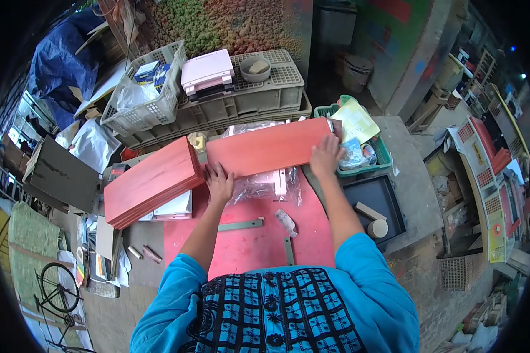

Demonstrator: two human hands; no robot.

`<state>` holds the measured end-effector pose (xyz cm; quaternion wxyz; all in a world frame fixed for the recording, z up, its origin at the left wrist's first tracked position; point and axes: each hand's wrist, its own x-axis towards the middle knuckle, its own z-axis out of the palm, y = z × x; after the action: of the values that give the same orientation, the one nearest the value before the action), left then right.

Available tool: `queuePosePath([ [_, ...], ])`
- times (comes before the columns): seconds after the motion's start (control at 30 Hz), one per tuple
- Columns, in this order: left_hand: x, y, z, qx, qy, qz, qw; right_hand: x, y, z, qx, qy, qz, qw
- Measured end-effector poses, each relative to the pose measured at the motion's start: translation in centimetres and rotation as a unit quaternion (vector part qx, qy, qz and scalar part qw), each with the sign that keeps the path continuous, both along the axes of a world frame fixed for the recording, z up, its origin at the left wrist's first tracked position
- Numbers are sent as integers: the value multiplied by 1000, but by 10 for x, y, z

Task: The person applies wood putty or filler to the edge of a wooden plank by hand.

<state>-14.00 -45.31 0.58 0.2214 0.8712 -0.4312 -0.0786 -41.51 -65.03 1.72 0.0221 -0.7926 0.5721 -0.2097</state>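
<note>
A long red board (268, 147) lies across clear plastic wrapping (294, 191) near the back of the pink work surface (247, 244). My left hand (219, 183) touches the board's near left corner with fingers spread. Over its right end rests my right hand (327, 156), somewhat blurred, its fingers apart. To the left, a stack of similar red boards (150, 182) sits at an angle on white pieces (176, 207). Green strips (240, 225) and a small wrapped piece (286, 222) lie on the pink surface nearer my body.
A green basket (384, 154) and a black tray (393, 200) stand at the right. Behind are a white crate (174, 106), pink panels (207, 72) and a bowl (255, 69) on grey crates (247, 107). A bicycle wheel (59, 288) shows at lower left.
</note>
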Motion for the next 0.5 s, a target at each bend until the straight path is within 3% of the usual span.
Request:
queuePosePath([
  [0.03,-2,1,2,2,0,0,1000,11,11,-5,-21,47,13,999],
  [0.13,-1,-1,-1,16,-18,-3,1000,57,71,2,3,52,188,981],
  [0.17,-1,1,1,13,-16,-8,1000,64,93,-2,-46,36,242,968],
  [0.27,3,8,-4,-19,-4,-44,999,59,105,-12,-71,1,300,951],
  [0.3,5,12,-3,-35,14,-62,997,48,96,-16,-84,3,272,959],
  [0.33,9,20,-1,-53,30,-72,996,34,85,-4,-15,-8,247,969],
  [0.4,2,46,-1,-207,23,-131,969,5,59,-14,-105,8,178,978],
  [0.43,-7,63,8,-221,23,-133,966,-9,57,9,-22,-33,160,986],
  [0.47,-15,83,24,-237,25,-139,961,-25,38,-16,-64,-57,134,987],
  [0.5,-18,106,38,-249,45,-132,958,-35,39,-17,-96,36,99,990],
])
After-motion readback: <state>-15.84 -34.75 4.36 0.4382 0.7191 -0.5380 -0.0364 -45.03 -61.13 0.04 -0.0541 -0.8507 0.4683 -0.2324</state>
